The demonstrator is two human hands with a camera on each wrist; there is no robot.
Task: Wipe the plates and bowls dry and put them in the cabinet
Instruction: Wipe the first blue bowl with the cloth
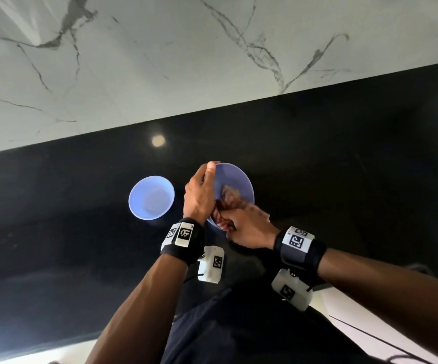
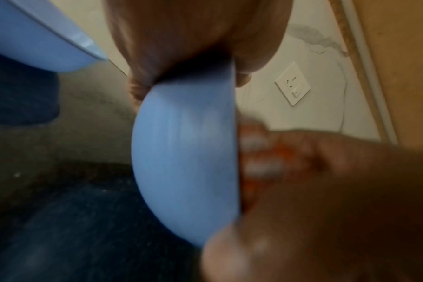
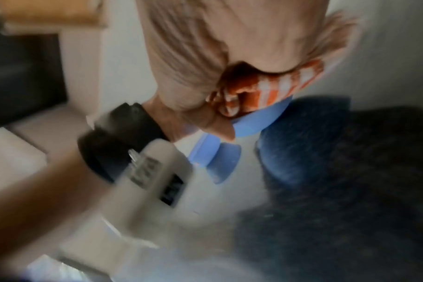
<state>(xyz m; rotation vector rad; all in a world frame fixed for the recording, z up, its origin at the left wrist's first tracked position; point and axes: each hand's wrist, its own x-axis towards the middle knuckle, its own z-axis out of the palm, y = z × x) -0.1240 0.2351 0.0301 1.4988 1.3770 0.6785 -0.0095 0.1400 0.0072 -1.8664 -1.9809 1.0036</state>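
Note:
My left hand (image 1: 204, 187) grips the rim of a pale blue bowl (image 1: 240, 183), held tilted on edge above the black counter. Its outer side (image 2: 184, 162) fills the left wrist view, thumb and fingers pinching the rim. My right hand (image 1: 246, 224) holds a bunched orange-and-white cloth (image 1: 229, 203) pressed inside the bowl. The cloth (image 3: 261, 89) shows under my right palm in the right wrist view, blurred by motion. A second pale blue bowl (image 1: 151, 197) sits upright on the counter to the left, also seen as the bowl (image 2: 41, 43) at the upper left.
The black counter (image 1: 343, 166) runs across the view under a white marbled wall (image 1: 160, 61). A white wall socket (image 2: 293, 83) sits on that wall. A pale surface edge (image 1: 370, 327) shows at lower right.

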